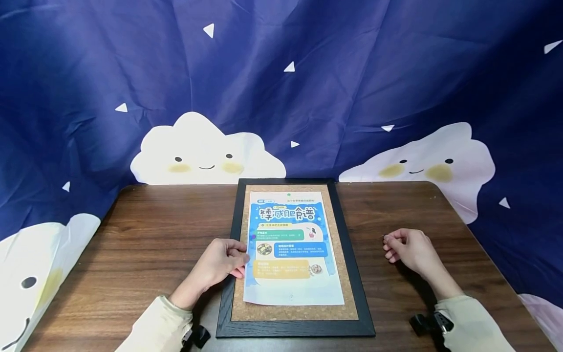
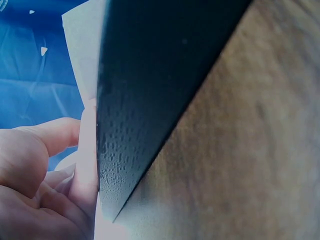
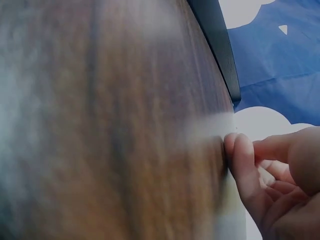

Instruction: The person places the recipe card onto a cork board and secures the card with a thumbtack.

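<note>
A printed sheet of paper with blue, green and yellow panels lies on a cork board in a black frame. A green pushpin sits at the sheet's top edge, and a purple pushpin near its left edge. My left hand pinches the sheet's left edge between thumb and fingers, above the frame's left side. Off to the right, over the table, my right hand has thumb and forefinger pressed together on what looks like a pushpin, mostly hidden; only a tiny dark tip shows.
The framed board lies on a dark brown wooden table, reaching its back edge. Behind hangs a blue cloth with white clouds and triangles. Black wrist cameras sit near both cuffs, by the left sleeve and right sleeve.
</note>
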Motion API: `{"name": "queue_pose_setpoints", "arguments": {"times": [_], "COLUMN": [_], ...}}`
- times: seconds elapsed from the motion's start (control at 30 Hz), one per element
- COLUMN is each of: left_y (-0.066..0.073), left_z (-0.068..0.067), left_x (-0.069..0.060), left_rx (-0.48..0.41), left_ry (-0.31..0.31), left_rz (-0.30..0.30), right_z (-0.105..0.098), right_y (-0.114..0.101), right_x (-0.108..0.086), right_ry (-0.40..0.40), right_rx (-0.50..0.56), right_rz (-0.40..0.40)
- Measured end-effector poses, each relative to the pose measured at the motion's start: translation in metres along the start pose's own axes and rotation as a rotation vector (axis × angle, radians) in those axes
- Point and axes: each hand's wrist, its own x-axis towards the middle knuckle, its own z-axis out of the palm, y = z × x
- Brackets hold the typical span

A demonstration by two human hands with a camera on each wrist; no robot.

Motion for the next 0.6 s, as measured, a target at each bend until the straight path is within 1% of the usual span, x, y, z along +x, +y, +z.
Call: {"name": "queue_pose_setpoints", "arguments": {"times": [0.27,0.43,0.6], "left_y": [0.0005,0.0007,0.0004], "left_z": [-0.0001,0.0005,0.0004], "left_x": [0.0001,0.0007,0.0006], "left_rx": [-0.004,-0.006,-0.006], "left_ry": [0.003,0.008,0.008], "left_rz": [-0.006,-0.01,-0.012], "right_z": [0.0057,0.0075,0.0075], "right_y": [0.0042,0.0079,0.0083], "right_x": [0.0013,0.0011,0.0022], "right_ry": [-0.043,-0.051,-0.067], "right_rx": [0.22,0.317,0.382], "right_rz": [0.009,-0.009,-0.019]}}
